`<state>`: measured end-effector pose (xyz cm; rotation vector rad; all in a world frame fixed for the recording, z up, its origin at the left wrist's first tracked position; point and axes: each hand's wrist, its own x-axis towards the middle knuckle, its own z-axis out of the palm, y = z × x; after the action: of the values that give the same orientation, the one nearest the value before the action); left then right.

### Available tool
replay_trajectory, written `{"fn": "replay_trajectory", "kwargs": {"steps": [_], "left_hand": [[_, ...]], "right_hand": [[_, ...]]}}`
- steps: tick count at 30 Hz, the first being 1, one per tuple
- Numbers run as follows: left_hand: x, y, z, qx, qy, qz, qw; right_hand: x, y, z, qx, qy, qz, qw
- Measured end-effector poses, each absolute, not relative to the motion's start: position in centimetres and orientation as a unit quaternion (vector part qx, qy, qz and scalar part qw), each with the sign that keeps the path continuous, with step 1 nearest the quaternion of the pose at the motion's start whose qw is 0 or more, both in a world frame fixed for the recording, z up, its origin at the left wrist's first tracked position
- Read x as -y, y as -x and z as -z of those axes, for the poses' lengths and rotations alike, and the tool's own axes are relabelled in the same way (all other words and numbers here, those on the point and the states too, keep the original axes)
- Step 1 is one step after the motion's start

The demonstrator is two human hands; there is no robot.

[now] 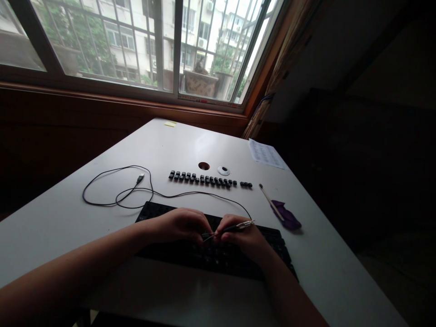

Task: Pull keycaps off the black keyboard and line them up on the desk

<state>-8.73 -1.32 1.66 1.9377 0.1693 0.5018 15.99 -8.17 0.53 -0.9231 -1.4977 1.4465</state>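
A black keyboard [238,268] lies on the white table, with both hands over its middle. My right hand [243,236] is closed around a wire keycap puller [233,227], a slim tool with a dark grip, a pale rear end and thin metal wires pointing left. My left hand [184,225] is closed, its thumb and fingers pinched at the wire tips. A small dark keycap [205,236] shows between those fingertips, partly hidden. Beyond the keyboard, loose black keycaps [211,180] stand in rows.
A black USB cable [132,165] loops at the left of the white table [112,281]. On the right, a brush [272,204] rests on a purple cloth [289,219]. Farther back are a round hole [204,166], its cover [223,170], a printed paper [267,154] and a yellow note [170,123].
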Motion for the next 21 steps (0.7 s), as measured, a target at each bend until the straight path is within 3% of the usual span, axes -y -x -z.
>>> {"fn": "replay_trajectory", "kwargs": {"steps": [8, 21], "left_hand": [[1.54, 8.54, -1.35, -0.071, -0.825, -0.209, 0.520], [2.14, 8.52, -1.35, -0.129, -0.837, -0.235, 0.478]], "right_hand": [[8.24, -15.96, -0.67, 0.591, 0.358, -0.607, 0.392], [8.16, -15.90, -0.31, 0.583, 0.339, -0.596, 0.436]]}}
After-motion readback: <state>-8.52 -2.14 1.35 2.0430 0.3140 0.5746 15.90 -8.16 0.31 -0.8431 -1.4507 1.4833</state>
